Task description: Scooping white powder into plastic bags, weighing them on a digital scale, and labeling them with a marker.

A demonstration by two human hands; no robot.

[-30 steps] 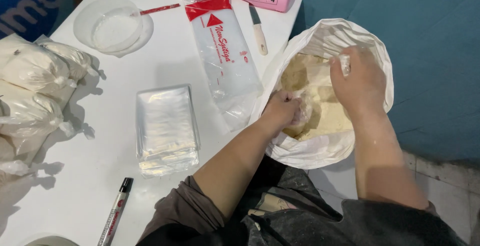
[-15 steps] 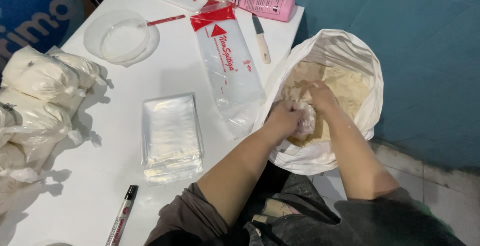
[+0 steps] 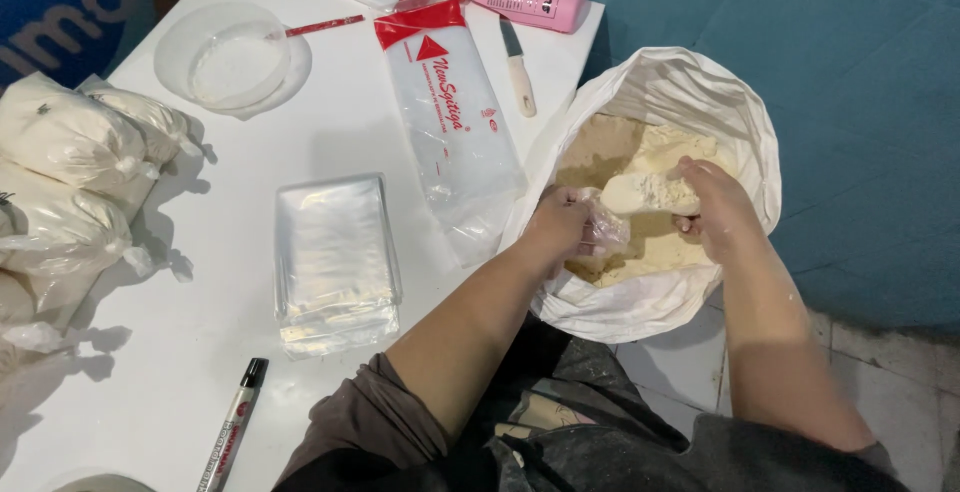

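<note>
Powdery flour (image 3: 640, 242) fills a white sack (image 3: 700, 82); left hand (image 3: 560, 227) grips crinkled plastic (image 3: 608, 232), right hand (image 3: 715, 207) a scoop (image 3: 650, 192).

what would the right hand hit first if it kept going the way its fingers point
The right hand points left across the white sack. It already touches a scoop of flour; beyond that comes the small clear bag held by the left hand. Depth is unclear.

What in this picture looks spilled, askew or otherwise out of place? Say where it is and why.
Little stands out. The knife lies loose near the white table's far edge, and the long clear bag hangs slightly over the edge beside the white sack. No powder looks spilled on the table. Both hands are dusted with powder.
</note>
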